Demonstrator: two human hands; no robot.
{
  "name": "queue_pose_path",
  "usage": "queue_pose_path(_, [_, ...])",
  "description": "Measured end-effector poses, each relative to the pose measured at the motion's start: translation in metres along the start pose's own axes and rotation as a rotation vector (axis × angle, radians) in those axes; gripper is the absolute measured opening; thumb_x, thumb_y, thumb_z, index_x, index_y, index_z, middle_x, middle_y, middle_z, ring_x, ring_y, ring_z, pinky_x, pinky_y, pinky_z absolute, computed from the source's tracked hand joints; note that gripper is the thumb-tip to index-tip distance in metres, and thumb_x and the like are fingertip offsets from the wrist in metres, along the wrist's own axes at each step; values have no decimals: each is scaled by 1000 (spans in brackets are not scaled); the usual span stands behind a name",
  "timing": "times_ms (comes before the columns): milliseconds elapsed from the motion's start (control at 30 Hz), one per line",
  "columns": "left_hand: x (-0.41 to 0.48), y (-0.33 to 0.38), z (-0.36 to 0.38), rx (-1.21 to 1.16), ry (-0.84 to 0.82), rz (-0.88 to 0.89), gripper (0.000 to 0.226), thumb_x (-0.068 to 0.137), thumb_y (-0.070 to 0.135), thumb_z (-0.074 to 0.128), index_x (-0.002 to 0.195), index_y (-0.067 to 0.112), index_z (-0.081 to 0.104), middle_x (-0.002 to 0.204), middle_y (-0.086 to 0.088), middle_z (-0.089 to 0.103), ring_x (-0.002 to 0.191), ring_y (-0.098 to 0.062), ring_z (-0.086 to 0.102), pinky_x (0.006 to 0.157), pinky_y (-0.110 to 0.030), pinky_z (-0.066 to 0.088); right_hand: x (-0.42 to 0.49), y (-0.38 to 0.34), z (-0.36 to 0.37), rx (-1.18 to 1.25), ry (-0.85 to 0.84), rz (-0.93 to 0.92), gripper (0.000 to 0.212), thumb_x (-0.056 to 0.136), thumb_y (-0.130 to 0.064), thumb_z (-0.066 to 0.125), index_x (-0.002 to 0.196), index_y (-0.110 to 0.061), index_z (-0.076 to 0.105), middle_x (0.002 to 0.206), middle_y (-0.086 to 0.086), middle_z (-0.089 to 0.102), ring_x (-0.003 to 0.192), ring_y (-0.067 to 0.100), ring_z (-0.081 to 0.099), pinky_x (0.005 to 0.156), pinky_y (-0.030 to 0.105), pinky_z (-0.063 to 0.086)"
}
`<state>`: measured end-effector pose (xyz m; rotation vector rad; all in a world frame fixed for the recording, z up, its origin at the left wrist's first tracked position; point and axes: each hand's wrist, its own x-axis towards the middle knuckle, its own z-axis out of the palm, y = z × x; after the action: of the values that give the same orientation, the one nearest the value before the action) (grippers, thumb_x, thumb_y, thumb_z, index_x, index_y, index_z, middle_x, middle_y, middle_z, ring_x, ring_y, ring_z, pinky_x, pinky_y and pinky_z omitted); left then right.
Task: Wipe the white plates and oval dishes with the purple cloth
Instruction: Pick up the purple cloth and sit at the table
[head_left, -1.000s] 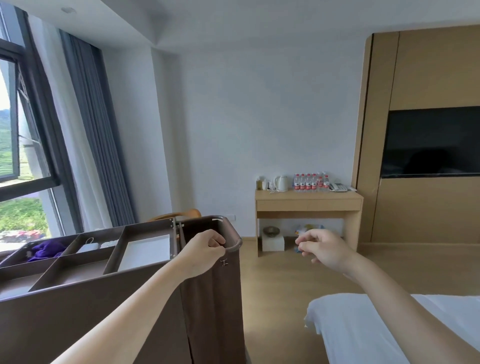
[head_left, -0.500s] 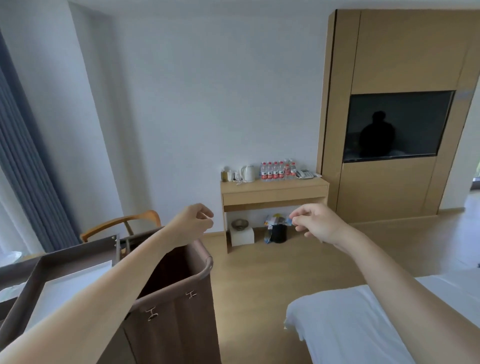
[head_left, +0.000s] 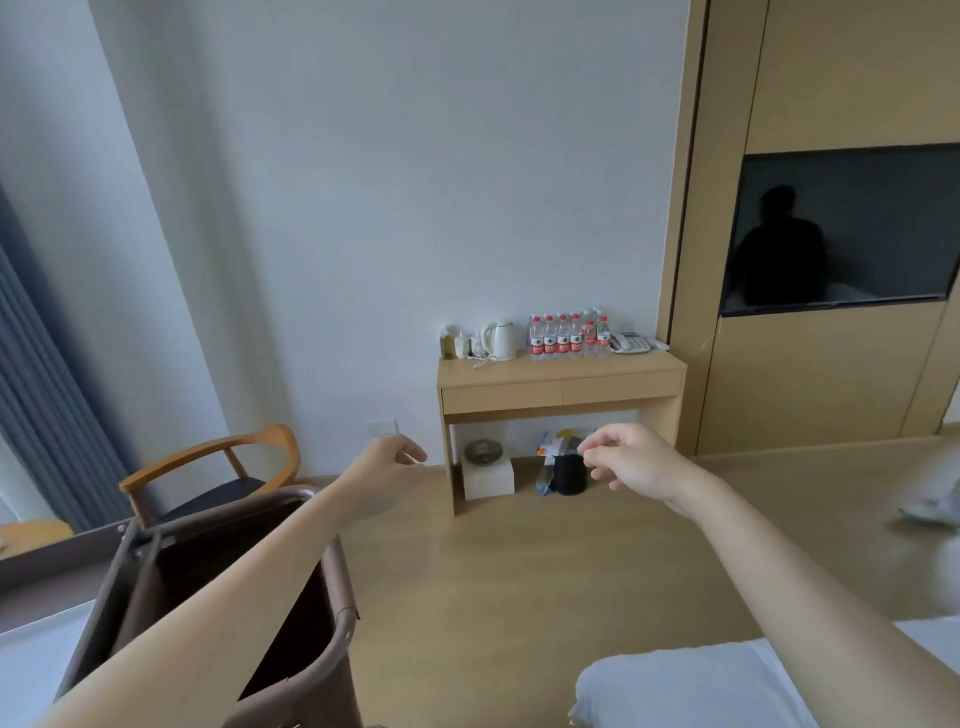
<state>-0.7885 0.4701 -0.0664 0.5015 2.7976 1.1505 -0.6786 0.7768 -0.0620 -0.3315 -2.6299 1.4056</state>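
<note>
Plates, oval dishes and purple cloth are all out of view, so wiping looks not yet begun; the next move calls for finding and gripping the cloth. Over the soft brown fabric cart (head_left: 345, 597) with its rounded rim, the left hand (head_left: 387, 467) is curled into an empty fist. The right hand (head_left: 636, 462), right of the cart, has loosely bent fingers holding nothing.

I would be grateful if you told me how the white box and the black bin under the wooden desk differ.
The white box is pale and square-sided, while the black bin is dark and rounded. The white box carries a round dish on top; the black bin has colourful wrappers sticking out. The white box stands left, the black bin right. Both stand on the floor under the wooden desk.
</note>
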Motion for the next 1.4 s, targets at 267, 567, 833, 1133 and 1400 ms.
queue_pose_path(267, [99, 17, 29, -13, 80, -70, 16, 98, 17, 59, 113, 19, 63, 98, -1, 66, 79, -11, 59, 54, -17, 43, 144, 14, -23, -12, -109, -79, 12, 100, -21, 58, 103, -22, 70, 104, 2, 72, 95, 14, 70, 80, 32, 58])
queue_pose_path(567, [208, -33, 37, -33, 92, -172, 14, 99, 21, 62, 112, 17, 64, 101, -3, 68, 89, -17, 64, 74, -27, 53, 267, 39, 27, 9, -217, -29, 13, 100, -18, 58, 104, -19, 70, 104, 3, 70, 94, 12, 69, 82, 32, 58])
queue_pose_path(833, [343, -97, 22, -82, 46, -250, 14, 96, 16, 60, 109, 17, 64, 97, -2, 69, 83, -12, 62, 65, -22, 49, 412, 21, 66, -16, -223, 17, 11, 100, -18, 58, 102, -18, 69, 106, 5, 69, 96, 15, 67, 76, 30, 55])
queue_pose_path(1133, [460, -170, -56, -115, 96, -287, 15, 97, 21, 60, 112, 22, 63, 99, -4, 72, 95, -20, 67, 88, -38, 56, 548, -30, 133, -5, -207, -15, 12, 100, -17, 58, 106, -19, 68, 108, 3, 69, 99, 15, 67, 84, 35, 57])
queue_pose_path(1400, [507, -255, -105, -108, 216, -415, 15, 97, 21, 61, 112, 21, 63, 101, -4, 70, 96, -19, 67, 87, -35, 57, 663, -79, 235, -3, -346, -103, 13, 99, -16, 58, 108, -13, 67, 109, 13, 70, 102, 25, 68, 87, 43, 57])
